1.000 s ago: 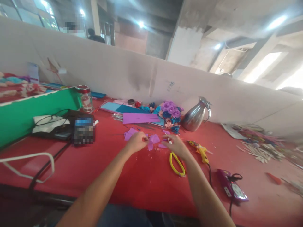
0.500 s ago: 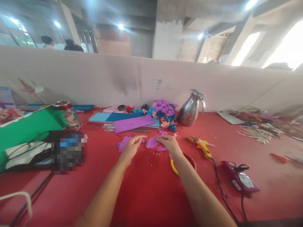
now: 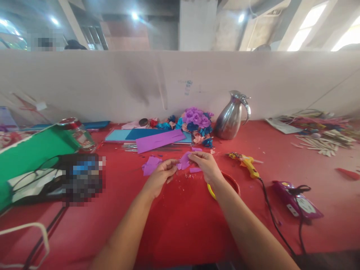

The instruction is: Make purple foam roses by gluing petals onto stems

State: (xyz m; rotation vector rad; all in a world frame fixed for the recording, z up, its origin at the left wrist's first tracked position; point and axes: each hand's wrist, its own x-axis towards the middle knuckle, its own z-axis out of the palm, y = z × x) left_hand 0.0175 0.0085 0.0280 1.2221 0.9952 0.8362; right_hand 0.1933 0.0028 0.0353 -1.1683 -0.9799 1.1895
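My right hand (image 3: 206, 163) pinches a small purple paper piece (image 3: 185, 160) between thumb and fingers above the red table. My left hand (image 3: 161, 175) is closed, its thumb and fingertips meeting at the lower left edge of that piece. More purple paper pieces (image 3: 151, 165) lie just beyond my left hand. A short purple strip (image 3: 195, 170) rests beside my right hand, and another strip (image 3: 197, 149) lies behind it. Under my right forearm, partly hidden, is a round red item with a yellow edge (image 3: 210, 191).
Behind the hands are a purple sheet (image 3: 160, 140), a bunch of paper flowers (image 3: 197, 122) and a metal jug (image 3: 230, 116). To the right lie a yellow glue gun (image 3: 250, 167) and a purple power box (image 3: 298, 198), both with cords. A green board (image 3: 36, 161) and glass jar (image 3: 81, 135) stand left.
My left hand has moved right and its fingertips have come to the purple piece, which my right hand has lifted slightly. The camera view has tilted down a little.
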